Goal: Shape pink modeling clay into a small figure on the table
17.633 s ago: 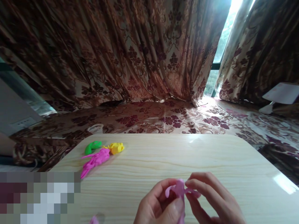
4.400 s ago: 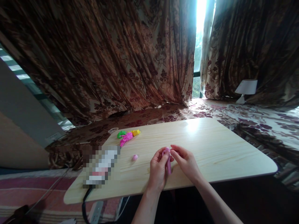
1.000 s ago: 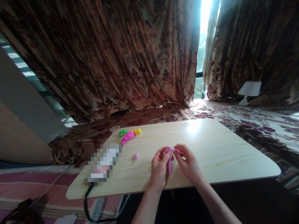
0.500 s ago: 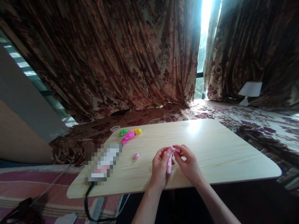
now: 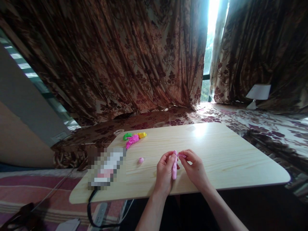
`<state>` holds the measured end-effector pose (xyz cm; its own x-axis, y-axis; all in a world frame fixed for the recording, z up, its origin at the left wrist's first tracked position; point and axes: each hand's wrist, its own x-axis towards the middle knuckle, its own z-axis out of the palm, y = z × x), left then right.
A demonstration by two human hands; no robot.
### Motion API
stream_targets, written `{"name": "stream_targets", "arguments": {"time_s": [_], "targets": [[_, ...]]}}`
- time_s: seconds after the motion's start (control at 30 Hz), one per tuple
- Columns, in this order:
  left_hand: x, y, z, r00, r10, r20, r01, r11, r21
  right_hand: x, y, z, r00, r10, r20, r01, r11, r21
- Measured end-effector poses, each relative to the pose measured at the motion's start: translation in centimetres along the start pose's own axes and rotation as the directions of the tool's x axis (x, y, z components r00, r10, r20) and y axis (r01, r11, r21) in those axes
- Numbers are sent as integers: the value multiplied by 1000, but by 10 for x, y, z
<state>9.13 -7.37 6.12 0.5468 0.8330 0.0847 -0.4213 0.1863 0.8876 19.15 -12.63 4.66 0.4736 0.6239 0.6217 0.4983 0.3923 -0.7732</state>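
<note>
Upright in my left hand is a soft pink roll that looks like modelling clay. The thumb and fingers pinch its upper part, and its rounded lower end shows below the thumb. My right hand is closed in a pinch on a thin pink strip, which stretches from the roll's upper part to the fingertips. Both hands are over the near edge of the table. A small pink ball lies on the tabletop to the left of my left hand.
On the pale wooden table, green, magenta and yellow pieces lie together at the far left. A blurred-out object with a black strap sits at the left edge. A white lamp stands beyond, at the right.
The strip between my right fingertips and the pink roll looks thinner and more drawn out. My right hand has shifted very slightly; my left hand holds its place.
</note>
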Motion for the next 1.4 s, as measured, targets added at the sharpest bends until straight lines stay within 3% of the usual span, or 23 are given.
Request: {"name": "stream_targets", "arguments": {"time_s": [0.97, 1.4], "targets": [[-3, 0, -1, 1000, -4, 29, 5, 1000, -22, 2, -8, -2, 997, 57, 46, -58, 998, 20], [1, -4, -5, 999, 34, -33, -36, 996, -83, 1, -5, 0, 995, 99, 10, -99, 995, 29]]}}
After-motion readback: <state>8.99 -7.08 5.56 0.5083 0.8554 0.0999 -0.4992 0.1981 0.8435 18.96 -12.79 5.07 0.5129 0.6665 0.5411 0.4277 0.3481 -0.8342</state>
